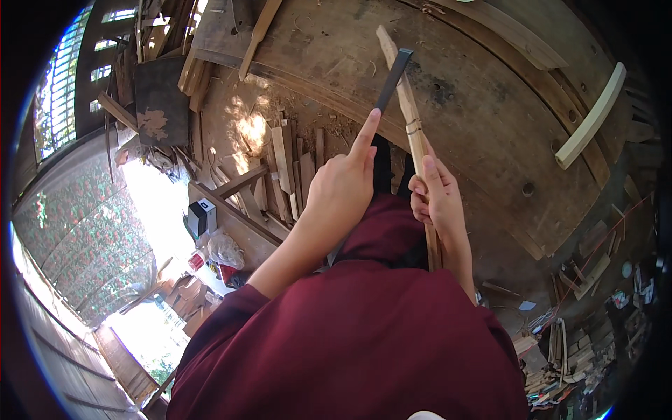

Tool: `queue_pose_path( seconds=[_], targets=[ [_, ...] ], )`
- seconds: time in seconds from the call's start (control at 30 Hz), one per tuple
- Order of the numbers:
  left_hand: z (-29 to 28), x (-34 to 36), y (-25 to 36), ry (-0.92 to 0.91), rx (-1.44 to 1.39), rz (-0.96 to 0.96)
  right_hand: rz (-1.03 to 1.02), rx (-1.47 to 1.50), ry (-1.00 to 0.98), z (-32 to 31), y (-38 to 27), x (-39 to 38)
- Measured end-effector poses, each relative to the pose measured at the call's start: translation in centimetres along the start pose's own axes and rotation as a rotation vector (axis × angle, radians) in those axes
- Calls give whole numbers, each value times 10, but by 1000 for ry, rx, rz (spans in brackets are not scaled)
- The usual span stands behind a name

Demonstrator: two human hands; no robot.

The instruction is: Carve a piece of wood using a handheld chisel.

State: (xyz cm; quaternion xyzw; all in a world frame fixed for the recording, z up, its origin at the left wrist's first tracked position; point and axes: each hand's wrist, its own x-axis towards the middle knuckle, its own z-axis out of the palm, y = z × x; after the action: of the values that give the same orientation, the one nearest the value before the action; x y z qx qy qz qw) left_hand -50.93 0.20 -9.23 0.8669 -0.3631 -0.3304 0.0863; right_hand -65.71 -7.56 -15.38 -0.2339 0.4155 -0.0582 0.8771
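Wooden and pale, a stick (pixel 411 115) extends near and far from the right hand (pixel 437 190) clamped on it, its far end over the workbench (pixel 483 150); the left hand (pixel 341 185) grasps a dark chisel (pixel 392 80).

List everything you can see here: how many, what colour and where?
Workbench: one, brown, upper centre to right
Flat-bladed tool: one, dark grey, upper centre
Carved stick: one, light brown, beside the tool
Curved strip: one, pale, upper right
Wood scraps: many, brown, left of centre; more lower right
Panel: one, dark, upper left
Patterned sheet: one, greenish with red, far left
Box: one, black and white, left
Plastic bag: one, clear, below the box
Small clutter: too small to count
Shirt: one, maroon, bottom
Hands: two, bare, centre; left hand holding tool, right hand holding stick
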Motion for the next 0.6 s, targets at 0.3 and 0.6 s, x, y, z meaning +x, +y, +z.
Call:
queue_pose_path(
  seconds=[0.3,0.6],
  targets=[
    [12,-16,-15,32,-72,89,-67,-18,6,-6,-7,3],
    [20,4,-5,61,-11,43,-81,-36,40,-6,-9,9]
  ],
)
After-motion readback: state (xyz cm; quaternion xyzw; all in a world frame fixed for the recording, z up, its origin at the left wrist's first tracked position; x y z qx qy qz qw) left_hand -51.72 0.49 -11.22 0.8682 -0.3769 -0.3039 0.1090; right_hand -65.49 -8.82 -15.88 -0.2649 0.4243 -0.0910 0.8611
